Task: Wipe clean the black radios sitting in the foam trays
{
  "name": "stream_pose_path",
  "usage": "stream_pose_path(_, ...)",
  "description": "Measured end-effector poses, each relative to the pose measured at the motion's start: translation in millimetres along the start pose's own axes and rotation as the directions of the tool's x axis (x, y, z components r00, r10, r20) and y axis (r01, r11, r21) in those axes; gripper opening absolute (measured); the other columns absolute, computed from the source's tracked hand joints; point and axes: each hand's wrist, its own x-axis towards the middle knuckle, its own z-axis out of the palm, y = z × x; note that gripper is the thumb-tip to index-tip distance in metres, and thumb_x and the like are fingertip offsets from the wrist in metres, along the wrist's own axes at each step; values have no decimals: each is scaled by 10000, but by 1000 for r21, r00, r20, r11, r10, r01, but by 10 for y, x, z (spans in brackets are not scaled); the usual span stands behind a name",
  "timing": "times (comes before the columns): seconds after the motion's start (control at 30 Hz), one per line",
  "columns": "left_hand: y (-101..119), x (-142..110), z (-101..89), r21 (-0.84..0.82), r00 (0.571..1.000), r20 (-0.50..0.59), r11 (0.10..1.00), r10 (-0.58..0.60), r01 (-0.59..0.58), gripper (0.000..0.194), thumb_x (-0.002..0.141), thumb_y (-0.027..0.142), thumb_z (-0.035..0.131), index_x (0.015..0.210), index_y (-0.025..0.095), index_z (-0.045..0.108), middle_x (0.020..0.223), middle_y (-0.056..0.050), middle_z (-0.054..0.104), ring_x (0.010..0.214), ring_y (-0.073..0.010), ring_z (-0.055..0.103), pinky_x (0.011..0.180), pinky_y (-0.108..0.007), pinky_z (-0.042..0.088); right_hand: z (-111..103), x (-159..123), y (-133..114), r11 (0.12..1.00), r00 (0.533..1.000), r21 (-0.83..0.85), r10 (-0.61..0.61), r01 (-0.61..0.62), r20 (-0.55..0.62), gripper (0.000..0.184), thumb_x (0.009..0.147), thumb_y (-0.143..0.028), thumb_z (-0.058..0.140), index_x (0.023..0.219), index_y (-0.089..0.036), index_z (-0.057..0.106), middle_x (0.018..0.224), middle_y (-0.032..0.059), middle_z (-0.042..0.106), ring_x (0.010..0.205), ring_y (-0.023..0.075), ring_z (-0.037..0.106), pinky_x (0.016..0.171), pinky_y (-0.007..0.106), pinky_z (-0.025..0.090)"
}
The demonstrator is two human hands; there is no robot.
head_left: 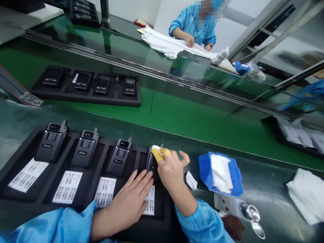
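A black foam tray (41, 202) holds several black handheld radios marked "Riton", each with a white barcode label sheet (67, 187) below it. My right hand (170, 170), with yellow finger cots on two fingers, presses a small white wipe (156, 148) against the top of the rightmost radio (151, 162). Those fingers are bent together over the wipe and cover part of the radio. My left hand (127, 207) lies with fingers stretched out, its tips at the lower end of the same radio. It partly covers the label sheet (150, 202) there.
Right of the tray are a blue bin (206, 174) with white wipes, a crumpled wipe (191, 181), a dispenser bottle (232, 206) and a white cloth heap (313, 195). Another radio tray (92, 99) sits on the green belt (173, 116). A co-worker (196, 24) handles white cloth beyond.
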Motion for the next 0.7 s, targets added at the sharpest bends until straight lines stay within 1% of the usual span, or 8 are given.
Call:
stream_pose_path(0.17, 0, 7, -23, 4, 1000, -10, 1000, 10, -10, 578, 810, 141, 491, 1379, 102, 393, 1495, -120, 364, 1382, -279, 324, 1143, -457, 238, -33, -57, 48, 996, 996, -39, 77, -76, 33, 280, 755, -28, 505, 542, -190, 587, 793, 27, 616, 790, 168, 464, 936, 438, 192)
stream_pose_path(0.23, 1, 8, -27, 12, 1000, 2, 1000, 17, -17, 582, 811, 145, 492, 1383, 97, 389, 1494, -120, 364, 1378, -282, 332, 1142, -460, 238, -47, -53, 32, 996, 997, -43, 73, -72, 36, 298, 751, -25, 499, 511, -188, 566, 779, 31, 613, 777, 171, 458, 931, 439, 198)
stream_pose_path(0.37, -1, 9, -20, 26, 1000, 26, 1000, 9, -10, 600, 819, 153, 488, 1403, 96, 362, 1497, -120, 356, 1382, -286, 324, 1138, -468, 244, -20, 56, -64, 999, 999, -33, 34, -34, 10, 284, 751, -17, 499, 550, -195, 591, 756, 21, 610, 760, 165, 456, 922, 431, 194)
stream_pose_path(0.47, -5, 12, -31, 26, 999, 34, 1000, 9, -10, 601, 824, 157, 485, 1408, 102, 355, 1500, -115, 351, 1385, -281, 319, 1140, -466, 246, 10, 113, -89, 998, 998, -37, 60, -60, 4, 271, 753, -17, 496, 585, -197, 612, 792, 24, 622, 778, 168, 462, 916, 435, 187)
stream_pose_path(0.53, -5, 13, -55, 23, 999, 39, 1000, 15, -16, 590, 830, 161, 483, 1404, 100, 360, 1498, -117, 355, 1381, -282, 327, 1137, -468, 256, 15, 98, -71, 995, 996, -36, 93, -92, 14, 275, 749, -17, 485, 577, -194, 605, 802, 31, 620, 779, 172, 459, 912, 441, 193)
stream_pose_path(0.6, -2, 15, -85, 23, 999, 50, 1000, 20, -21, 574, 836, 167, 482, 1394, 94, 373, 1489, -122, 371, 1370, -286, 347, 1131, -472, 272, 14, 53, -40, 992, 993, -40, 118, -117, 23, 280, 738, -16, 477, 545, -189, 583, 768, 35, 603, 763, 175, 451, 906, 442, 206)
stream_pose_path(0.7, 7, 18, -119, 33, 997, 73, 999, 21, -24, 562, 840, 179, 486, 1385, 91, 386, 1480, -124, 384, 1361, -287, 363, 1124, -474, 290, 8, -18, -6, 990, 992, -63, 125, -124, 21, 278, 721, -16, 481, 513, -184, 555, 712, 31, 567, 735, 172, 438, 892, 439, 224)
